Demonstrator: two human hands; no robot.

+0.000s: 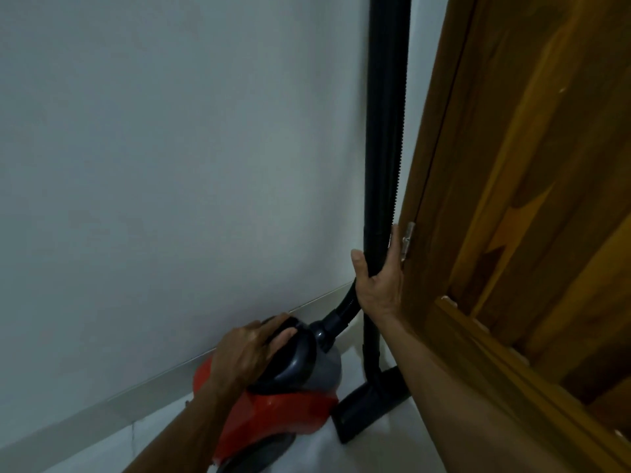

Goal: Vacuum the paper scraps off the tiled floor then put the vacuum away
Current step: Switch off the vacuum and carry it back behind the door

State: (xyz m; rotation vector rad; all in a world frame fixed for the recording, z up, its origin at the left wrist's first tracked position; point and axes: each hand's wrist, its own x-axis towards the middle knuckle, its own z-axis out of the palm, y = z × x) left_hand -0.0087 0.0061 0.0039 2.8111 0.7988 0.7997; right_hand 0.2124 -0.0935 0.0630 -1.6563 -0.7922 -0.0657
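A red and grey canister vacuum (273,414) sits on the pale tiled floor (153,445) against the wall's skirting. My left hand (249,353) grips its dark carry handle on top. A black wand (382,131) stands upright in the corner between wall and door, and my right hand (379,285) is wrapped around its lower part. The ribbed black hose (341,312) curves from the canister's front up along the wand. The black floor nozzle (368,407) rests on the tiles at the wand's foot. No paper scraps show.
A white wall (170,165) with a grey skirting (102,401) fills the left. A wooden door (529,199) with a metal hinge (408,240) stands close on the right, leaving a narrow corner.
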